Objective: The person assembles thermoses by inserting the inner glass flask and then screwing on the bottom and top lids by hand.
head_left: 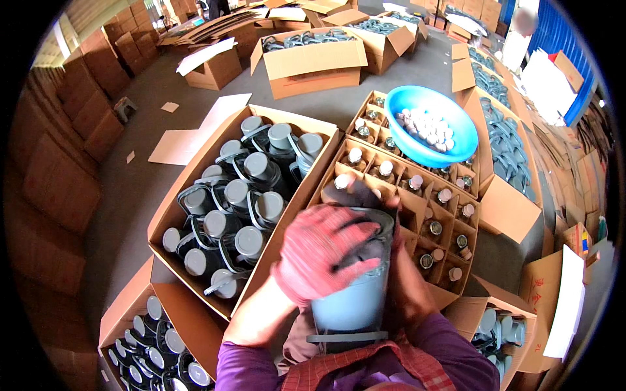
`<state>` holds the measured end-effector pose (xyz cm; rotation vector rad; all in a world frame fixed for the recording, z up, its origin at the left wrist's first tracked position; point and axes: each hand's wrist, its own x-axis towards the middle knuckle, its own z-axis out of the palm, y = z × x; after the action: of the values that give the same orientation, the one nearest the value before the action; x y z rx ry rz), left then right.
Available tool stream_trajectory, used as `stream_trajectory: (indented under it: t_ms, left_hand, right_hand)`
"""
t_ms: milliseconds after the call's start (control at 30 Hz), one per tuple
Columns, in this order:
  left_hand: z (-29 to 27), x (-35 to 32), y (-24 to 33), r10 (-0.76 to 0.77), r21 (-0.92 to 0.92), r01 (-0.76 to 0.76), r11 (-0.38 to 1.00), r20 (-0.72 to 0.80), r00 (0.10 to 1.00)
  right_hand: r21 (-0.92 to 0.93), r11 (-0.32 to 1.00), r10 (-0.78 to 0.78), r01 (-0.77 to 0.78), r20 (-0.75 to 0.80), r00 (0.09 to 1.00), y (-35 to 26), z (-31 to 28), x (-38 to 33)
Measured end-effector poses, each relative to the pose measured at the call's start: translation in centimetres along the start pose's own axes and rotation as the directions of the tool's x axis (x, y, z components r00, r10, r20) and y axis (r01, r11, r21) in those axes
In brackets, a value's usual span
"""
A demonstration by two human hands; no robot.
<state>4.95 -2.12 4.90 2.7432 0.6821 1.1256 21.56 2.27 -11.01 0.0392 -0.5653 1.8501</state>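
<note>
A grey-blue handled jug (352,303) lies across my lap, its dark end pointing away from me. My left hand (329,247), in a red glove with dark fingertips, curls over the upper left side of that dark end. My right hand (396,231) wraps around the far right side, mostly hidden by the jug; its dark-gloved fingers look blurred. Just beyond my hands stands a divided carton (385,156) of glass bottle-like pieces with pale caps (415,182). A grey band or handle (347,337) crosses the jug's near end.
To the left, an open carton (154,228) holds several upright grey-lidded jugs (236,193). A blue basin (433,98) of small pale pieces (427,128) rests on the divided carton. More jug cartons (316,78) surround me, with stacked boxes (59,176) along the left wall.
</note>
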Motion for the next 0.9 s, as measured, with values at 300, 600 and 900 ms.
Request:
stream_trajectory:
  t_ms: [300, 600, 900]
  left_hand:
    - [-1.8, -3.6, -4.2, -0.169, -0.578, 0.164, 0.800, 0.045, 0.985]
    - [9.3, -7.5, -4.1, -0.633, -0.897, 0.228, -0.377, 0.430, 0.644]
    - [11.8, -8.9, 4.3, -0.601, -0.827, 0.529, 0.191, 0.327, 0.729]
  right_hand:
    - [-0.539, 0.838, -0.152, 0.086, -0.079, 0.985, -3.5, 6.5, -1.2]
    - [-0.830, 0.478, 0.419, 0.289, 0.504, 0.756, -8.1, 12.5, 1.8]
    - [-0.752, -0.577, 0.546, 0.320, -0.063, 0.836, -8.7, 23.1, -0.1]
